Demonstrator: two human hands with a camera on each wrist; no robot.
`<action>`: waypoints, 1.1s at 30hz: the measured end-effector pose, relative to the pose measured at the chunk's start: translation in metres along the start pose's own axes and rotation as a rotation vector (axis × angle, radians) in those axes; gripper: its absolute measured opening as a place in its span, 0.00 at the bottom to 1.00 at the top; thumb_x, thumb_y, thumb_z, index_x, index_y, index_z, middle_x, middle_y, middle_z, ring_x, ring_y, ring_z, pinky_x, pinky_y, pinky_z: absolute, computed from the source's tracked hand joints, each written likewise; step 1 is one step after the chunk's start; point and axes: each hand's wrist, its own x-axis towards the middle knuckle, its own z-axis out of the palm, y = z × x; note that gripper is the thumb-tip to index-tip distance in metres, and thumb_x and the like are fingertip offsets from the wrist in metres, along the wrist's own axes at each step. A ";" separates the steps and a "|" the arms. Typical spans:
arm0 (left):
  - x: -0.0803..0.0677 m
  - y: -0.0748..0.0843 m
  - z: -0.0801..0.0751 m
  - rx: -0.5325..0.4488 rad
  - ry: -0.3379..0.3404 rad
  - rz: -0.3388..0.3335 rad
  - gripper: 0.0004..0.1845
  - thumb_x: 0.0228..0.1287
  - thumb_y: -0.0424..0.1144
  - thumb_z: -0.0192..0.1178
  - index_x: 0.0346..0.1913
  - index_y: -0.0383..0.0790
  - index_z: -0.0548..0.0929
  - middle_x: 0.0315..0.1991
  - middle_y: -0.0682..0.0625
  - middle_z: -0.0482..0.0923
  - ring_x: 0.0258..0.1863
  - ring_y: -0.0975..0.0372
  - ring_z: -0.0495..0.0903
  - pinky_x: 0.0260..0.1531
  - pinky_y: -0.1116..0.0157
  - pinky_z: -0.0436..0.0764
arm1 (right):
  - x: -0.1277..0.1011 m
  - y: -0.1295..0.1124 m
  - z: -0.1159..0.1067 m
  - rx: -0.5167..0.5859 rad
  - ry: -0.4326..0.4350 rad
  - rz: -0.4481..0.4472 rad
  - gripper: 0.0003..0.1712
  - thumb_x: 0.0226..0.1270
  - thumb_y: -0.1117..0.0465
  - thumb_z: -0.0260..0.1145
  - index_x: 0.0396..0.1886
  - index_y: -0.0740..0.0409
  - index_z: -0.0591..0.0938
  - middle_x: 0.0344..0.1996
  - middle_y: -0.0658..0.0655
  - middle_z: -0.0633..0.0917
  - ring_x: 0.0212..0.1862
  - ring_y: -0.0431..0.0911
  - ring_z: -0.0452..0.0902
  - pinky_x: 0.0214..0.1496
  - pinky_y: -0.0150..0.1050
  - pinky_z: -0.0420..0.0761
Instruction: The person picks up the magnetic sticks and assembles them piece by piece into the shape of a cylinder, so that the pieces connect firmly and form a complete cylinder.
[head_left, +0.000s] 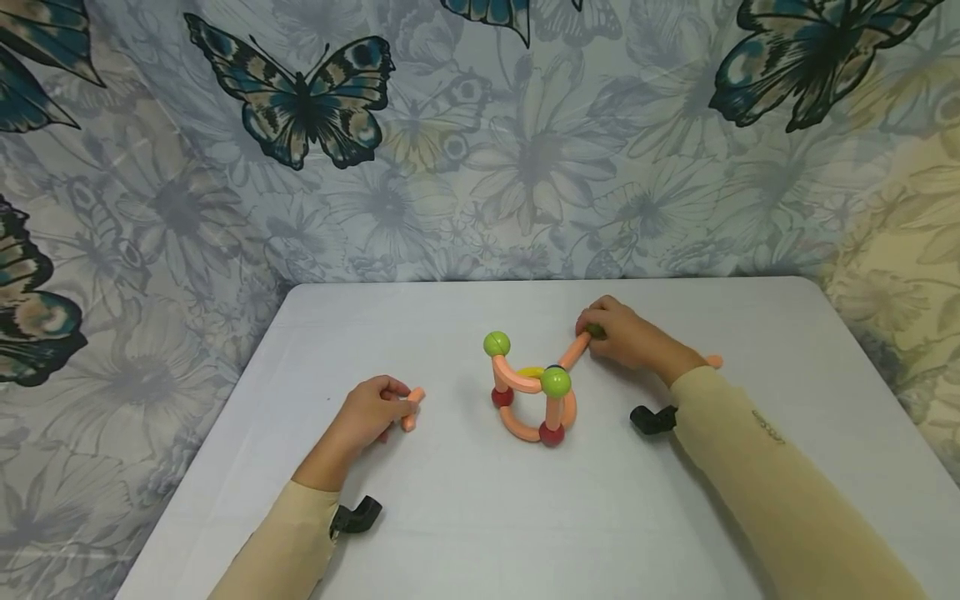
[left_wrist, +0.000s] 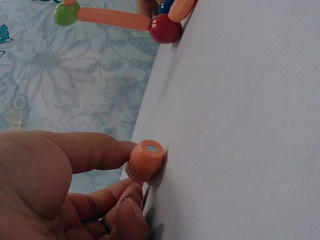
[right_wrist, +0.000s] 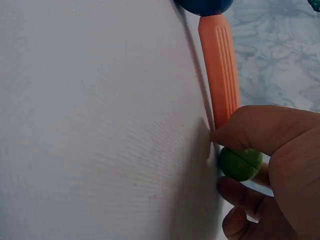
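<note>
From the head view, your left hand (head_left: 372, 414) is curling round a short orange rod (head_left: 411, 408) on the worktop (head_left: 450, 517); your right hand (head_left: 626, 335) is reaching to the rod-and-ball structure (head_left: 536, 392). Left wrist: the grip is pinching the rod's end (left_wrist: 146, 161). Right wrist: thumb and fingers are closing on a green ball (right_wrist: 240, 164) joined to an orange stick (right_wrist: 220, 70).

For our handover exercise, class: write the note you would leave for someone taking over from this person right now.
Left hand: pinches a loose orange rod, its end on the white table.
Right hand: grips a green ball at the end of a straight orange rod.
That rod joins the ball-and-rod structure mid-table through a blue ball.
Done: a frame with curved rods, red and green balls.
Left, probably: adding the loose rod.
</note>
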 end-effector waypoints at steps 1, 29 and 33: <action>0.000 0.000 0.000 -0.004 0.000 -0.004 0.17 0.69 0.38 0.74 0.55 0.33 0.84 0.35 0.43 0.80 0.23 0.57 0.72 0.21 0.64 0.74 | 0.001 -0.001 0.000 -0.011 -0.009 0.001 0.12 0.72 0.71 0.71 0.51 0.54 0.86 0.61 0.67 0.74 0.65 0.66 0.72 0.69 0.67 0.71; -0.004 0.001 0.003 0.137 0.025 0.046 0.11 0.73 0.41 0.70 0.45 0.36 0.84 0.27 0.46 0.83 0.20 0.56 0.77 0.25 0.60 0.77 | -0.028 -0.023 -0.053 0.398 0.019 0.018 0.21 0.77 0.59 0.74 0.66 0.54 0.83 0.59 0.58 0.80 0.52 0.56 0.75 0.53 0.50 0.77; -0.002 0.001 0.002 0.074 0.025 0.052 0.14 0.75 0.45 0.71 0.46 0.37 0.83 0.28 0.46 0.84 0.23 0.55 0.77 0.27 0.60 0.78 | -0.035 -0.036 -0.047 0.493 0.069 -0.019 0.25 0.76 0.57 0.76 0.67 0.54 0.82 0.59 0.58 0.81 0.54 0.56 0.76 0.53 0.48 0.79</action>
